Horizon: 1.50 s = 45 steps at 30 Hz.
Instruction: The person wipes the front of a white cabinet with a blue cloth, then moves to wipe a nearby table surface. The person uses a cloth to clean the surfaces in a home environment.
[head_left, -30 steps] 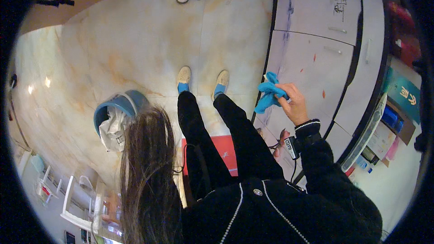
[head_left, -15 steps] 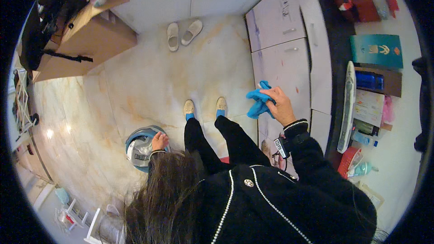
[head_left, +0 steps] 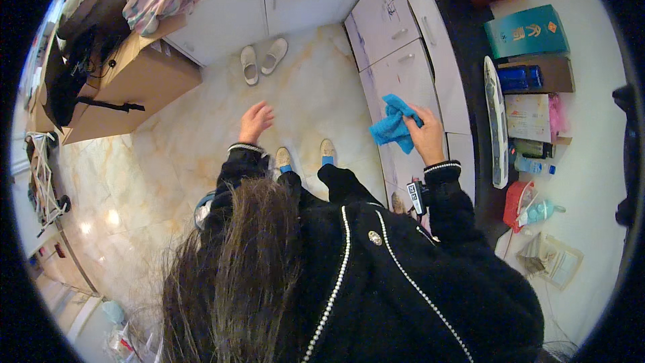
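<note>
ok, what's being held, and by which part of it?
A blue cloth, pinched at its right side by the right hand. The left hand holds nothing visible.

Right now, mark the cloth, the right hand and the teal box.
Cloth (head_left: pixel 391 129): head view, middle of its blue fabric.
Right hand (head_left: pixel 428 136): head view, back of the hand.
Teal box (head_left: pixel 525 33): head view, its teal face.

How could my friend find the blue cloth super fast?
Start at the pale cabinet, right of the middle. Against its front you see the person's right hand, pinching the cloth. It is crumpled and bright blue, held up, unlike the blue socks being worn.
</note>
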Available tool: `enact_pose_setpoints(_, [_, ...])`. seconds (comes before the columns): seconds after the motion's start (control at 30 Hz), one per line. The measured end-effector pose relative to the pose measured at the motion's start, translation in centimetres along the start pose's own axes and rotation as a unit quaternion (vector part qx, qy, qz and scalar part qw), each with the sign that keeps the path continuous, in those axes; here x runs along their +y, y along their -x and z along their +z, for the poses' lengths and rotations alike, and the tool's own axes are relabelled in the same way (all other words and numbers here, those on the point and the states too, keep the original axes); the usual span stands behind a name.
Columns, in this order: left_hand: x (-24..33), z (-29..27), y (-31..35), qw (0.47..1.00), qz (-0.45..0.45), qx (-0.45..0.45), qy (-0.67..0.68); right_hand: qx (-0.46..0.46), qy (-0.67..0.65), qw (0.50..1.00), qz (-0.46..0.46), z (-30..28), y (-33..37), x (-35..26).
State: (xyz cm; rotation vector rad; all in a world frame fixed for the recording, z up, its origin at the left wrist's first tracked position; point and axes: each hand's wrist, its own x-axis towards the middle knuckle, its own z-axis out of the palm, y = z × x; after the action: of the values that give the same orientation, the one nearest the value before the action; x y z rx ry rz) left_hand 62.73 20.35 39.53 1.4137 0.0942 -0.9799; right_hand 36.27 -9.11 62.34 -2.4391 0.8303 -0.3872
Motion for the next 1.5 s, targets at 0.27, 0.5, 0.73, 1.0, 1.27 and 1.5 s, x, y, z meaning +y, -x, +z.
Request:
enact_pose_setpoints(0.27, [11.0, 18.9, 9.6, 0.896, 0.202, -0.372, -0.139, 0.018, -0.026, 0.999, 0.032, 2.3, -0.7, -5.3])
enact_pose_setpoints(0.5, [8.6, 18.7, 11.6, 0.905, 0.099, -0.392, -0.134, -0.028, -0.174, 0.977, 0.121, 4.1, 2.0, -5.9])
enact_pose_setpoints(0.73, [6.3, 17.9, 9.6, 0.928, 0.041, -0.355, -0.103, -0.07, -0.197, 0.969, 0.135, 6.1, 3.6, -4.4])
enact_pose_setpoints(1.0, [4.1, 20.2, 7.5, 0.919, -0.122, -0.372, -0.039, -0.1, -0.166, 0.968, 0.161, 5.8, 4.9, -1.4])
enact_pose_setpoints(1.27, [2.5, 25.2, 0.8, 0.9, -0.233, -0.367, -0.046, -0.113, -0.295, 0.921, 0.227, 7.2, 2.0, 6.9])
enact_pose_setpoints(1.5, [2.6, 30.0, -7.1, 0.944, -0.207, -0.255, -0.035, -0.04, -0.222, 0.923, 0.312, 6.3, -0.2, 13.8])
